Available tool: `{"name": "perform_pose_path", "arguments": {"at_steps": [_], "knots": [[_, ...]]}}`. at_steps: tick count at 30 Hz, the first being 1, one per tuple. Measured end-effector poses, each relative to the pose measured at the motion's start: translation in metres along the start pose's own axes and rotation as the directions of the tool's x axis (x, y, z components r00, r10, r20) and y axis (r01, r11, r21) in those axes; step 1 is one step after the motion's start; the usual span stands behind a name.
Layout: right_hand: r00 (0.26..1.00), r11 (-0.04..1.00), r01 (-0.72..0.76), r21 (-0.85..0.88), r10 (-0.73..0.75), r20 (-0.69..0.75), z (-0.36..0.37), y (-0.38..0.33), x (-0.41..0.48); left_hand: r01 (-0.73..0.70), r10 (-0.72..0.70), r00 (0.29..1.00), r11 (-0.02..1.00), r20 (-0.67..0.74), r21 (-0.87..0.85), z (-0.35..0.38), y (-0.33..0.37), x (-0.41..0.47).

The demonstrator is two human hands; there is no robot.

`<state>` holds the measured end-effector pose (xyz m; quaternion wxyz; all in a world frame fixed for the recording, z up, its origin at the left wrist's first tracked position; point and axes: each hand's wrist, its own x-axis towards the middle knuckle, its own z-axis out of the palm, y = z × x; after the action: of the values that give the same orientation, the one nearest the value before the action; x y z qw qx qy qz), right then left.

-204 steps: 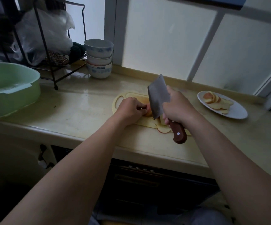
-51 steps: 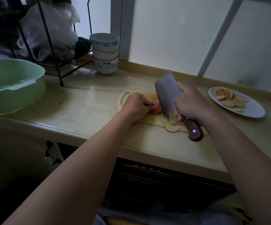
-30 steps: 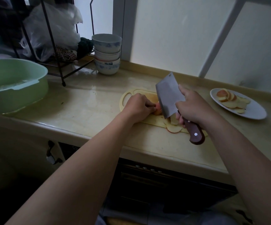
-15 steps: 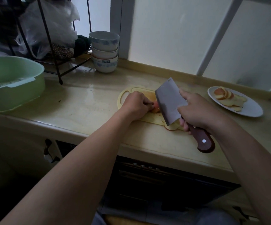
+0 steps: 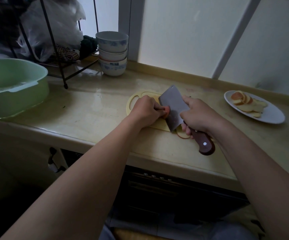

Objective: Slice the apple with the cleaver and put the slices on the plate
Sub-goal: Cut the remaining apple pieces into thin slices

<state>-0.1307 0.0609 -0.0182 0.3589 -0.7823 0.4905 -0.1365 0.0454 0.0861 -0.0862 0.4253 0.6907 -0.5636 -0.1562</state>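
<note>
- The left grip [image 5: 147, 110] is being curled, knuckles up, over the remaining piece of apple [image 5: 167, 110]. The piece is being pinned to the cutting board [image 5: 134, 103], presumably so that it is not being shifted under the blade.
- The right grip [image 5: 200, 116] is being closed firmly round the wooden handle of the cleaver [image 5: 173, 106]. One finger is being stretched forward along the far side of the blade, probably for steadiness.
- The blade is being held nearly upright between the two grips, close against the fingers of the left grip. This placing is judged to be guiding a thin cut. How deep the edge is being driven into the apple cannot be told.
- One cut slice [image 5: 182, 135] is being left on the board just beneath the right grip, on the side where slices are being dropped by the blade.
- The plate [image 5: 272, 116] is being kept on the desk [image 5: 97, 108] well to the right of the right grip, out of the cleaver's way. Finished slices [image 5: 242, 101] are being collected on it, so the task is judged to be well advanced.
</note>
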Motion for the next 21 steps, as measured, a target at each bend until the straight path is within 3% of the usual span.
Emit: {"name": "perform_pose_path", "arguments": {"at_steps": [10, 17, 21], "knots": [[1.000, 1.000, -0.002, 0.027, 0.001, 0.027, -0.009, 0.001, -0.007, 0.001, -0.001, 1.000, 1.000, 0.005, -0.009, -0.001, 0.002, -0.004], [0.989, 0.995, 0.065, 0.077, -0.054, -0.135, -0.007, 0.002, -0.009, -0.002, 0.001, 1.000, 0.999, 0.026, 0.050, -0.003, 0.006, -0.005], [0.987, 0.994, 0.069, 0.090, -0.055, -0.152, -0.010, 0.000, -0.006, 0.010, -0.011, 1.000, 0.999, 0.028, 0.042, -0.003, 0.006, -0.005]]}}
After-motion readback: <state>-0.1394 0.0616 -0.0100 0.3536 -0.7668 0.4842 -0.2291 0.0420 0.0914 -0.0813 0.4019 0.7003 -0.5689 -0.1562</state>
